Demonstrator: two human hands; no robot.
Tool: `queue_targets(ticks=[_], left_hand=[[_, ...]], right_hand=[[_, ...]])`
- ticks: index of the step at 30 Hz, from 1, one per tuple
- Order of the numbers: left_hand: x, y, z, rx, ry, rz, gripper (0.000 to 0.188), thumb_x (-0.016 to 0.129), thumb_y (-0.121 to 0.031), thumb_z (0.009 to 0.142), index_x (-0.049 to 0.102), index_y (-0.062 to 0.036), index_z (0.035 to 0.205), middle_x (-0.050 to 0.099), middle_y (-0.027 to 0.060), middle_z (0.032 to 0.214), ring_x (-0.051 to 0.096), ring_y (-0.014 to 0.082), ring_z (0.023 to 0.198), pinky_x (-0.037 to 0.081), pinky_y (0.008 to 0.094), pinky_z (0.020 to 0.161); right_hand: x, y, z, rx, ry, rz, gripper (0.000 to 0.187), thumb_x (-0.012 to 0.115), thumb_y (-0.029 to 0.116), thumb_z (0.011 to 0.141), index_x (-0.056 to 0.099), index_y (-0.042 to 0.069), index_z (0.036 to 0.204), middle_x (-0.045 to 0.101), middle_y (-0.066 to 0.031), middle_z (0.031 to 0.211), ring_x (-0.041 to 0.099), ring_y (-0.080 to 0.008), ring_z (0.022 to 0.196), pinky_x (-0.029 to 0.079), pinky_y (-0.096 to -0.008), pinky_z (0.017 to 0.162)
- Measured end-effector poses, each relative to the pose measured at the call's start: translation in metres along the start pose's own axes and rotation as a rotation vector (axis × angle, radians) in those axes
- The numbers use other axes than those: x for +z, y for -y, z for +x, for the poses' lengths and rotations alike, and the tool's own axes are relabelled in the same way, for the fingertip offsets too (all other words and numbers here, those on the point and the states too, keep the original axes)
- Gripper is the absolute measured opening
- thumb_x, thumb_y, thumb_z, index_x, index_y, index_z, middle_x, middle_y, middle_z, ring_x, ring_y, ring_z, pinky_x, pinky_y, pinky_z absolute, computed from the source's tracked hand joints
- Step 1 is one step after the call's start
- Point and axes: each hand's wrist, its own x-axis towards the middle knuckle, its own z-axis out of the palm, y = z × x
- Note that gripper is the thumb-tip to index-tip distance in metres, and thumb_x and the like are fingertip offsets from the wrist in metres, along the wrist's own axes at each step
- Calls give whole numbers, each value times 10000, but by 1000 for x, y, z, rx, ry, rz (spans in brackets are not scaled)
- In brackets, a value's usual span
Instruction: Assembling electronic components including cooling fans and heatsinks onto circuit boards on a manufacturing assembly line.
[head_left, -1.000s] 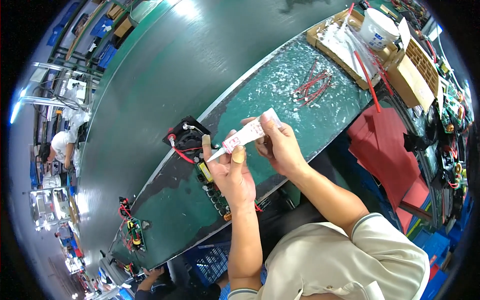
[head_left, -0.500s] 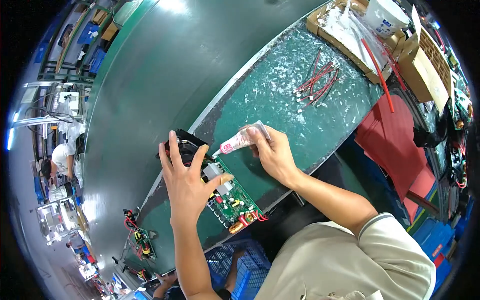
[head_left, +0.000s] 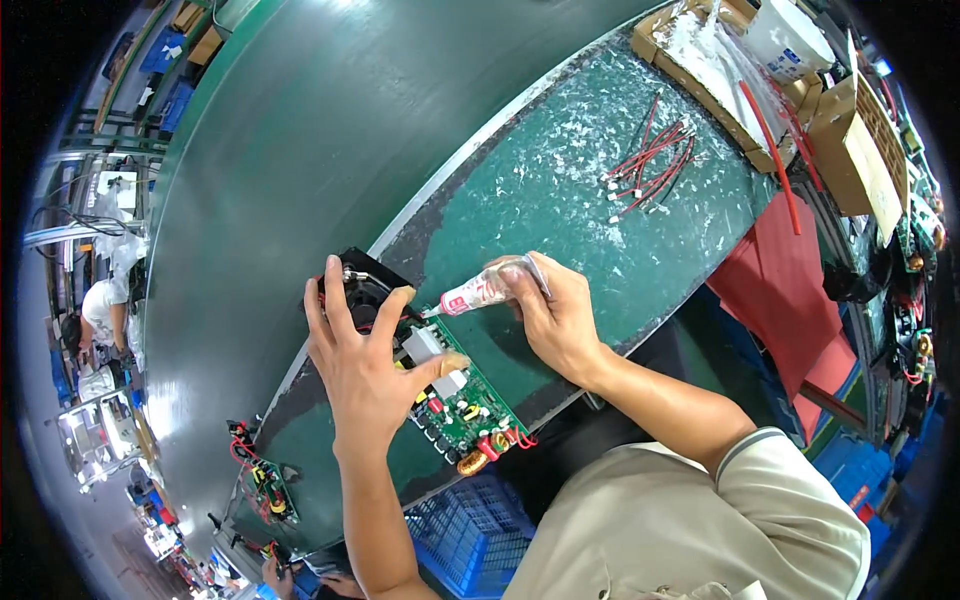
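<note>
- Circuit board [head_left: 465,410] lies on the green worktop [head_left: 560,190] near its front edge, black fan [head_left: 362,288] at its far end.
- My left hand [head_left: 365,365] is spread flat over it, pinning it steady, gripping nothing.
- My right hand [head_left: 560,320] grasps a glue tube [head_left: 480,293], nozzle aimed leftward at board parts.
- Loose red wires [head_left: 655,160] lie farther right, well apart.

green circuit board [head_left: 470,405], red-and-white tube [head_left: 478,292]
</note>
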Motion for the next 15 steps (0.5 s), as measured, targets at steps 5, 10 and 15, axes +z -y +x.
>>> queue_targets(ticks=[5, 10, 15], left_hand=[[1, 0, 1, 0, 0, -17, 739, 858, -496, 541, 654, -189, 1180, 196, 164, 1573, 206, 460, 1406, 302, 588, 1078], [2, 1, 1, 3, -3, -14, 748, 851, -516, 540, 653, -186, 1181, 203, 169, 1569, 209, 462, 1404, 298, 595, 1074], [3, 2, 1, 21, -13, -9, 759, 816, -591, 548, 653, -195, 1173, 212, 172, 1561, 216, 468, 1397, 312, 607, 1038]], right_hand=[[0, -2, -1, -34, -22, -28, 212, 509, 129, 1008, 675, -2, 997, 553, -51, 688, 499, -103, 565, 415, -270, 525], [0, -1, -1, -48, -31, -45, 208, 510, 125, 1006, 673, -6, 996, 548, -56, 684, 500, -110, 560, 414, -273, 522], [0, -2, -1, -62, -40, -37, 211, 512, 129, 1007, 671, -9, 986, 560, -59, 696, 502, -108, 557, 416, -276, 517]])
